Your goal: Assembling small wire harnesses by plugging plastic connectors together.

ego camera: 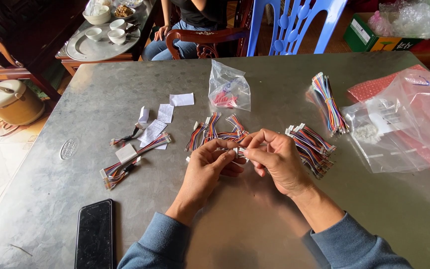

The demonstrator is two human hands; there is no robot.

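My left hand (210, 167) and my right hand (274, 159) meet over the middle of a metal table (255, 229), fingertips pinched together on a small white connector (238, 150) of a multicoloured wire harness. A pile of similar harnesses (217, 130) lies just beyond my fingers. Another pile (312, 144) sits right of my right hand. A tied bundle (328, 102) lies farther right. At the left lie two more harnesses (125, 162) with small white paper slips (158, 119).
A black phone (94, 234) lies near the front left edge. A small clear bag with red parts (229, 89) stands at the back. Large clear plastic bags (404, 119) cover the right side. Another person sits behind, beside a blue chair (289, 25).
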